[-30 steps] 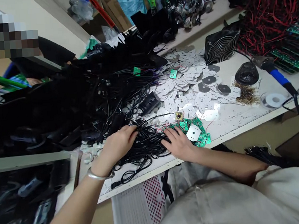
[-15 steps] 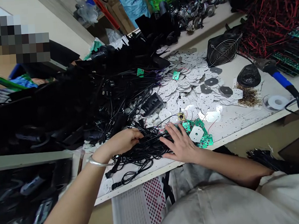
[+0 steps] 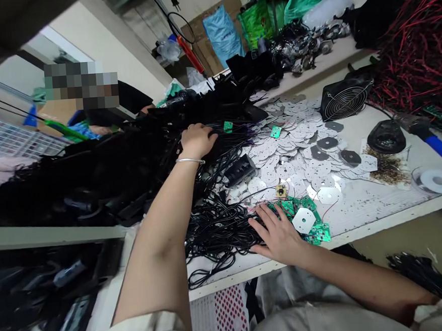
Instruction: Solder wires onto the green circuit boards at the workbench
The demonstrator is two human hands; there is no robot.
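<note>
My left hand (image 3: 198,141), with a bangle (image 3: 190,160) at the wrist, reaches over the back of the dark heap of black parts and cables (image 3: 158,139). Its thumb stands apart from the bent fingers, whose tips are partly lost against the black; I see nothing held. A small green circuit board (image 3: 228,127) lies just right of it. My right hand (image 3: 281,234) rests flat, fingers spread, on the right end of a bundle of black cables (image 3: 221,226). Beside it are green circuit boards (image 3: 320,232) with a white six-sided plate (image 3: 304,220) on top.
Many white plates (image 3: 291,150) are piled mid-table, next to a black ribbed part (image 3: 239,170). A fan (image 3: 347,100), a soldering iron (image 3: 441,145) and a solder spool (image 3: 437,180) are on the right. Red wires (image 3: 416,36) heap behind. Another person's sleeve (image 3: 135,98) shows at far left.
My left hand has left the near cable bundle and moved away from me to the back of the dark heap. My right hand stays on the bundle. The view has shifted.
</note>
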